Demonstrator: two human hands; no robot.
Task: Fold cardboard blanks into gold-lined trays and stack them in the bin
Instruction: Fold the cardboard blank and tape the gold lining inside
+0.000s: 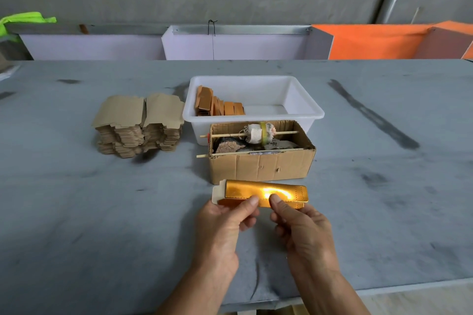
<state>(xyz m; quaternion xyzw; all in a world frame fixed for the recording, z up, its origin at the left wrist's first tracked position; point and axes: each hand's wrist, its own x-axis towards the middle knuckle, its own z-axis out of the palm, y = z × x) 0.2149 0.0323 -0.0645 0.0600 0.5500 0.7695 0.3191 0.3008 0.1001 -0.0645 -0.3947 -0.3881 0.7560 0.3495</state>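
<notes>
A gold-lined cardboard blank [263, 193], partly folded with its shiny side up, is held just above the grey table [102, 212] in front of a brown box. My left hand [225, 227] pinches its near edge with thumb on top. My right hand [302, 227] pinches the same edge a little to the right. A stack of flat brown blanks [138, 125] lies at the left. The white plastic bin [302, 100] behind holds several folded trays [217, 105] standing in its left part.
An open corrugated box [261, 163] stands between the blank and the bin, with two wooden sticks across it, a cloth-wrapped roll and scraps inside. White and orange panels [371, 41] line the table's far edge. The table's near edge runs just below my forearms.
</notes>
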